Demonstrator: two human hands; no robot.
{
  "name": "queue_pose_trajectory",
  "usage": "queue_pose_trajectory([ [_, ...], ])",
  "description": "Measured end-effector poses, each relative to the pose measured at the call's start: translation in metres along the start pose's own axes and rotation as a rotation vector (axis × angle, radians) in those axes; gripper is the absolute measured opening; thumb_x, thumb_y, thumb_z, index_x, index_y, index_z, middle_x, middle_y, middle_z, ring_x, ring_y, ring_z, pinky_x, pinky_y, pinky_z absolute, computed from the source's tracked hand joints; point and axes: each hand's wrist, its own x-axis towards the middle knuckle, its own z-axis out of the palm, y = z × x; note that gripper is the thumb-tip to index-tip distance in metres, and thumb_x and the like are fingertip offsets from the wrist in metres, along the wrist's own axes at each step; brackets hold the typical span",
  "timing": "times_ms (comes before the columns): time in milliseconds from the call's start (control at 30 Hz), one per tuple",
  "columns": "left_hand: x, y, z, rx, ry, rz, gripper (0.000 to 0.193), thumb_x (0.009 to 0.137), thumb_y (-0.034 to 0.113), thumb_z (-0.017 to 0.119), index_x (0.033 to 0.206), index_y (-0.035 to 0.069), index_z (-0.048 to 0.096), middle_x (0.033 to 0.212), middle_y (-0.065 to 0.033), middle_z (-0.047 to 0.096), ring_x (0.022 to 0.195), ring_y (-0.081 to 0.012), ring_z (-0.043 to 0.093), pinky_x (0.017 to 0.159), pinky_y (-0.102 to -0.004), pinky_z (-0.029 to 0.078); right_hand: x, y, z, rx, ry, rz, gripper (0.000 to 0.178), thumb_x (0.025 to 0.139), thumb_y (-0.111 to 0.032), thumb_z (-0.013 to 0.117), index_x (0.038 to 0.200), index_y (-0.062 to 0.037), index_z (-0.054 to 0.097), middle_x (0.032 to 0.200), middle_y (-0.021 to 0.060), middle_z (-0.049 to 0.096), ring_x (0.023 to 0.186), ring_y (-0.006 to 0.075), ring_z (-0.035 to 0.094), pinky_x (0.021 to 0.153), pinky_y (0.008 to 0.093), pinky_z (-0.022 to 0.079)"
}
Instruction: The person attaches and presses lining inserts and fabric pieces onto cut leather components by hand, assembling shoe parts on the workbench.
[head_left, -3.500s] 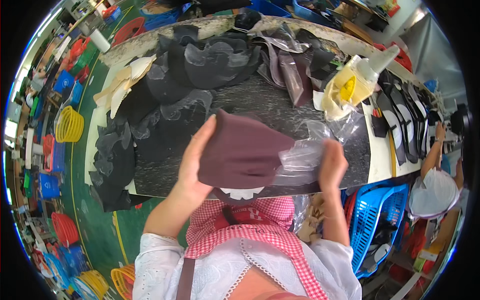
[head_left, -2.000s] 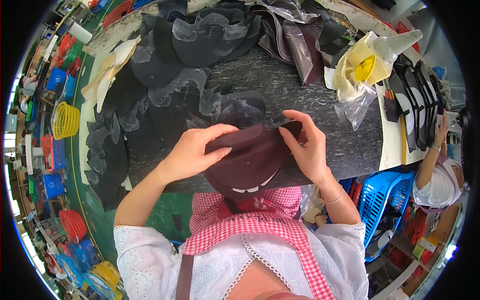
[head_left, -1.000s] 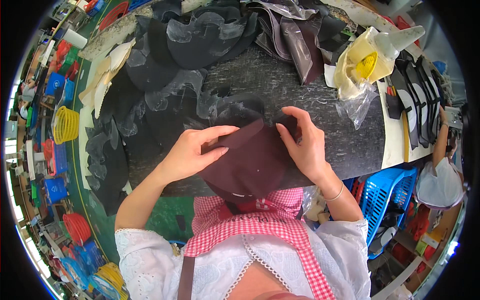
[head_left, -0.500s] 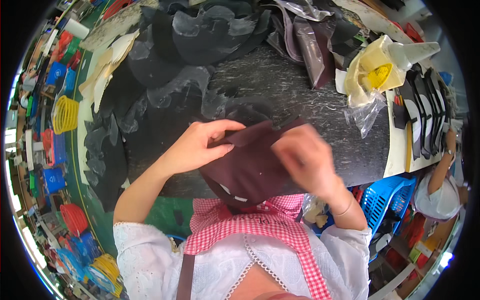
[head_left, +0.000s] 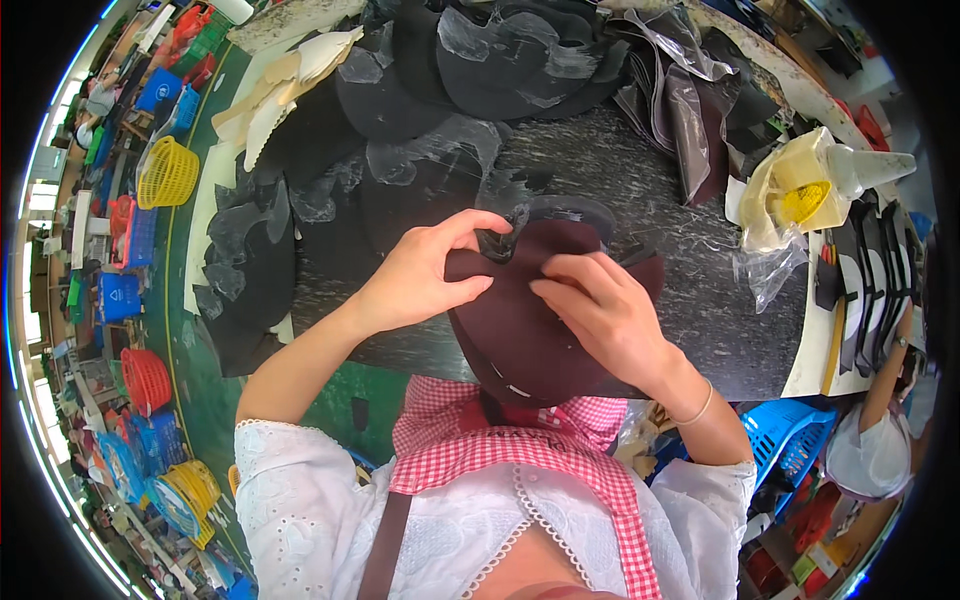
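Observation:
A dark maroon leather-like piece [head_left: 520, 345] with a curved lower rim lies bent over the near edge of the black worktable, against my apron. At its upper left edge, my left hand [head_left: 415, 280] grips a flap, with thumb below and forefinger above. The fingertips of my right hand [head_left: 610, 315] are drawn together on the upper face of the same piece, pressing or pinching it. Just beyond it lies a dark rounded piece [head_left: 572, 208] with a shiny edge. Overlapping black cut pieces [head_left: 420, 200] with whitish glue-like smears spread to the left and far side.
A clear glue bottle [head_left: 790, 190] with a pale nozzle stands at the table's right. Black and white strips [head_left: 870, 280] line the right edge. Plastic-wrapped maroon pieces [head_left: 690, 130] lie at the back. A blue basket [head_left: 785, 440] and another person's arm [head_left: 885, 375] are at right.
The view has shifted, so the table sits lower and farther right. My right hand, blurred before, has settled with its fingertips on the maroon piece. Its upper edge now stands up in a rounded fold.

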Motion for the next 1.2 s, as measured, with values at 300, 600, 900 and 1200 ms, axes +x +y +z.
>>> queue_pose_trajectory([
  [300,0.000,-0.001,0.002,0.038,0.019,0.000,0.051,0.077,0.003,0.066,0.126,0.008,0.053,0.067,-0.0024,0.054,0.062,-0.0105,0.053,0.063,-0.0254,0.043,0.009,0.002,0.004,-0.121,0.071,-0.067,0.042,0.077,-0.015,0.071,0.116,-0.0009,0.061,0.126,0.0080,0.055,0.113,0.0258,0.054,0.093,0.0367,0.044],
  [600,-0.018,0.020,0.028,0.326,0.099,0.411,0.052,0.076,-0.002,0.064,0.126,0.009,0.055,0.085,-0.0105,0.067,0.074,-0.0234,0.069,0.064,-0.0314,0.053,0.012,0.004,0.009,-0.066,-0.004,0.020,0.055,0.077,-0.025,0.072,0.120,0.0039,0.057,0.129,0.0119,0.053,0.118,0.0296,0.052,0.098,0.0395,0.045],
  [900,-0.006,-0.010,0.007,0.204,0.131,0.066,0.056,0.078,0.001,0.062,0.132,0.012,0.049,0.069,-0.0053,0.055,0.061,-0.0176,0.058,0.060,-0.0307,0.047,0.011,-0.004,0.002,-0.080,-0.135,0.047,0.068,0.077,-0.043,0.070,0.130,-0.0039,0.054,0.137,0.0131,0.046,0.124,0.0314,0.047,0.103,0.0420,0.040],
  [1200,-0.019,0.006,0.000,0.970,0.264,0.268,0.053,0.072,-0.006,0.059,0.124,0.005,0.057,0.099,-0.0101,0.063,0.091,-0.0278,0.063,0.076,-0.0374,0.050,0.007,-0.004,0.001,-0.183,-0.201,-0.008,0.079,0.080,-0.055,0.061,0.138,-0.0046,0.044,0.146,0.0181,0.037,0.131,0.0340,0.038,0.112,0.0440,0.028],
])
